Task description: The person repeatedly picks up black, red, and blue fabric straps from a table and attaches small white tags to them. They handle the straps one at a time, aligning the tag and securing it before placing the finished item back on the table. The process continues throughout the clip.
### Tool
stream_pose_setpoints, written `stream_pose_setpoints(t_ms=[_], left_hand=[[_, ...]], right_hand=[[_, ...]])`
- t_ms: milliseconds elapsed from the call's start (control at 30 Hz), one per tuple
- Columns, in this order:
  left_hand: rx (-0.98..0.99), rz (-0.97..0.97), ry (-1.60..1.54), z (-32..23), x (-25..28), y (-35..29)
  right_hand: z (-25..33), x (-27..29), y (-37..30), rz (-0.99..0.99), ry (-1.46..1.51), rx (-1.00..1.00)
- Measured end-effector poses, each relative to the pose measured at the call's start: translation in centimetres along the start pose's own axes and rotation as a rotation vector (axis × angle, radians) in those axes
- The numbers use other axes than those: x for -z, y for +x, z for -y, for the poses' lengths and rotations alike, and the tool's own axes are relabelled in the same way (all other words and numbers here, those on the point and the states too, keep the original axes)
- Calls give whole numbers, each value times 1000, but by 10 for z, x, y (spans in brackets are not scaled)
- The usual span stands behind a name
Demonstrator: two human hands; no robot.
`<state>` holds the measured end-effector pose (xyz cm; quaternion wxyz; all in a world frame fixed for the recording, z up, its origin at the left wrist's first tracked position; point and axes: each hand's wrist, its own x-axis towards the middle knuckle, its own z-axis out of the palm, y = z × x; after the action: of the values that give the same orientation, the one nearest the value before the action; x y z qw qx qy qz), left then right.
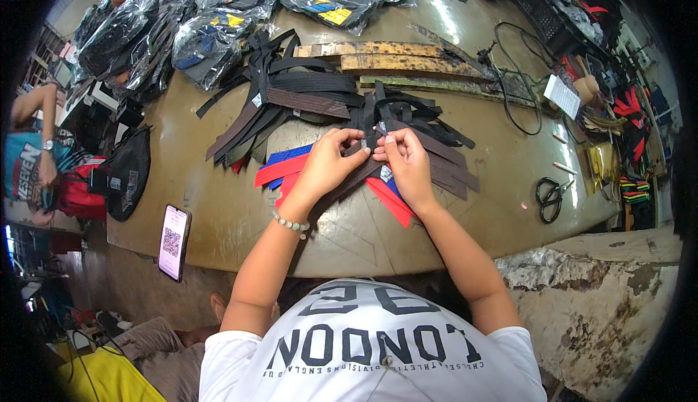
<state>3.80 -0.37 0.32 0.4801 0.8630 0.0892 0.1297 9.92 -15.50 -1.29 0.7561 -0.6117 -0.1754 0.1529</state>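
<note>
My left hand [331,160] and my right hand [407,165] meet over a pile of cut webbing straps. Thumb and fingers of both are pinched on a black strap [371,134], my left from one side and my right from the other. A small printed label [382,128] shows at my right fingertips. Under and beside my hands lie red straps [282,171], blue straps [289,154] and dark brown straps [447,169]. A bundle of black straps [314,83] rests just beyond my left hand. My fingers hide part of the held strap.
Wooden boards [396,64] lie across the table behind the straps. Plastic-wrapped goods [211,38] crowd the far left. Black scissors [550,198] and a cable [502,85] are at right. A phone [174,242] stands at the left edge. Other people are at the left and far left.
</note>
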Motion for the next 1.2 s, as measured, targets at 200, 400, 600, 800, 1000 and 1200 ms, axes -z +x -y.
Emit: stream_pose_setpoints(t_ms=[200,400,600,800,1000,1200], left_hand=[[120,-15,-173,5,-9,12],[248,-8,-390,20,-2,5],[164,5,-420,21,-3,4],[146,11,-387,24,-3,4],[156,-186,-129,-28,30,-6],[-109,562,265,-66,31,-37]], right_hand=[[-2,2,-1,44,-24,21],[-4,-3,1,-13,-174,102],[8,-5,0,31,-345,113],[6,-9,2,34,-495,200],[1,-4,5,2,-269,54],[-2,6,10,21,61,-103]])
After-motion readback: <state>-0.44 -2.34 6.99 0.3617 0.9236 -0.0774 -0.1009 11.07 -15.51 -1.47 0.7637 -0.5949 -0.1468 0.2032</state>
